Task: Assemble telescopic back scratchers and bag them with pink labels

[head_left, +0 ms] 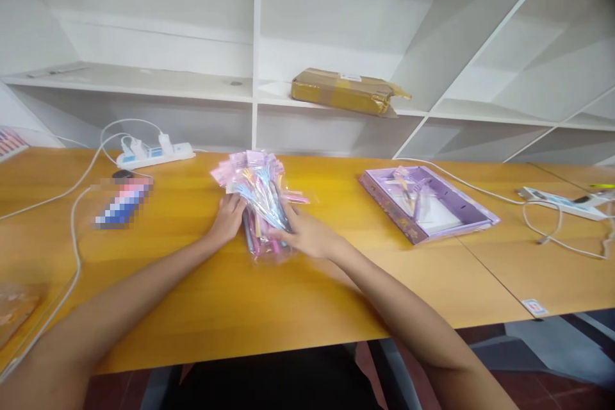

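A pile of slim pens in clear plastic packets lies on the wooden table in front of me. The packets have pink top ends, and pink, blue and dark pens show through the shiny film. My left hand presses on the pile's left side, its fingers partly hidden behind the packets. Against the right side my right hand is curled, thumb laid across the front. Between them the two hands grip the pile. A few loose pink packets stick out behind my right hand.
To the right sits an open purple box with a few packets inside. A white power strip with cables stands at the back left, another power strip at the far right. A taped brown parcel rests on the shelf above.
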`<state>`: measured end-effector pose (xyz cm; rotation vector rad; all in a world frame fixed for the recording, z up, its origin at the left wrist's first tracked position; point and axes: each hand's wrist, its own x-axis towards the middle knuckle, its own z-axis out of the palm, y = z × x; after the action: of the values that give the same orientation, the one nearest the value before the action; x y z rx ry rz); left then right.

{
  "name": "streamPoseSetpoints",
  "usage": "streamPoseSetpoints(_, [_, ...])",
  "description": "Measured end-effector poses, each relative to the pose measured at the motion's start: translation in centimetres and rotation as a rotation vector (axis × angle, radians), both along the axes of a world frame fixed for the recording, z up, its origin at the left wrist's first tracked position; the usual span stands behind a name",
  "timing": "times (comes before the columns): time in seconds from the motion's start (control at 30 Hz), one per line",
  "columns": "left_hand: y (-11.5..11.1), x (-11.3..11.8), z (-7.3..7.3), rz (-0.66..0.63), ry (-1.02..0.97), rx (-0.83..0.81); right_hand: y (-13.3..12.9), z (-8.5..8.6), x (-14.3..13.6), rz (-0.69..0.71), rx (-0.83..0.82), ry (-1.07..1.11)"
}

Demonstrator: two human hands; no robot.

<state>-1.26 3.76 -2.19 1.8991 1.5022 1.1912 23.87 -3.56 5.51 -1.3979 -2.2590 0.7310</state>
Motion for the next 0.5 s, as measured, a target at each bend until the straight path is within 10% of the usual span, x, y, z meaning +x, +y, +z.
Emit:
streamPoseSetpoints(0.13, [1.2,-0.9,0.1,0.076,-0.076,-0.026,2.0,2.4,6.0,-0.089,0.043,0.001])
streamPoseSetpoints(0.27, [1.5,-1.3,-0.1,0.142,-0.303,-0.003,4.8,3.5,17.1,-0.761,0.265,-0.162])
streamPoseSetpoints(0.4, [1.4,-1.1,-0.4,0.130,-0.249,0.049,5.9,0.6,27.4,-1.345,0.376,-0.355])
streamPoseSetpoints(0.5, [1.3,-0.9,-0.3,0.106,-0.201,0.029,6.1,-2.6,31.9,-1.339,0.000,-0.431])
